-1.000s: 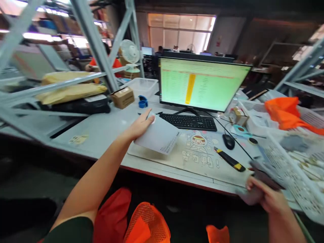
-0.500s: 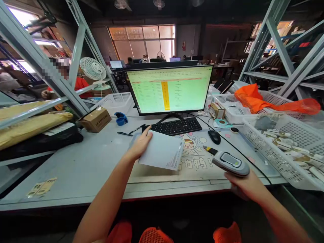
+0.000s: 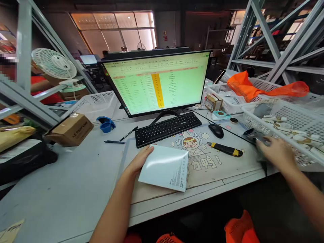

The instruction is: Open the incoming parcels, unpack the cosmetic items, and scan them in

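Note:
My left hand (image 3: 143, 158) is closed on the left edge of a flat white box (image 3: 164, 168), its thumb on top. Small dark print and icons run along the box's right end. The box is tilted over the desk mat, in front of the keyboard (image 3: 168, 128). Over at the right, my right hand (image 3: 277, 153) is wrapped round a grey barcode scanner (image 3: 254, 135), beside the front basket; both are somewhat blurred. A black and yellow utility knife (image 3: 225, 149) lies on the mat between the hands.
A monitor (image 3: 162, 81) with a spreadsheet stands behind the keyboard. The mouse (image 3: 216, 130) is right of it. White baskets (image 3: 301, 118) line the right side, one holding small white-and-gold pieces. Left are a brown carton (image 3: 71, 130), a blue lidded cup (image 3: 106, 125) and pens (image 3: 114, 142).
My right hand has carried the scanner rightward and away from me, towards the basket, uncovering the knife. The box has come slightly nearer. The view has turned and moved closer to the desk.

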`<action>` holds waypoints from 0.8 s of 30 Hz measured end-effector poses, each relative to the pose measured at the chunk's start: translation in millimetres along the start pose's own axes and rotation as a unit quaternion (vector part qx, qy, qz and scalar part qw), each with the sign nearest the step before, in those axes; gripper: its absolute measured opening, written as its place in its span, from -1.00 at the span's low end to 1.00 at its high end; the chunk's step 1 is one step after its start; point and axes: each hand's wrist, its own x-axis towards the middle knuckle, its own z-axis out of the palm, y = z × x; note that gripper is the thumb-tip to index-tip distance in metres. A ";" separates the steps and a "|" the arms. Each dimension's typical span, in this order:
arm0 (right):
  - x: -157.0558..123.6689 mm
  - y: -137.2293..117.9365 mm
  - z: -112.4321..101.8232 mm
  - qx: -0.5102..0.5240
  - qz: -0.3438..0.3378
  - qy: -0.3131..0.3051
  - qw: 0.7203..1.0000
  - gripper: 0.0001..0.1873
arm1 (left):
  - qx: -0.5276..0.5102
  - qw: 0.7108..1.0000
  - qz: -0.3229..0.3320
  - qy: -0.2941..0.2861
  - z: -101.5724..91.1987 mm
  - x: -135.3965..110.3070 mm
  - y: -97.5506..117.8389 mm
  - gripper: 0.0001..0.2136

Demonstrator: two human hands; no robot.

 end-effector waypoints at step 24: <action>-37.4 -255.4 178.8 -0.047 -0.351 -0.096 0.930 -0.34 | 0.128 0.989 0.045 -0.064 2.1 7.9 -8.1 -0.32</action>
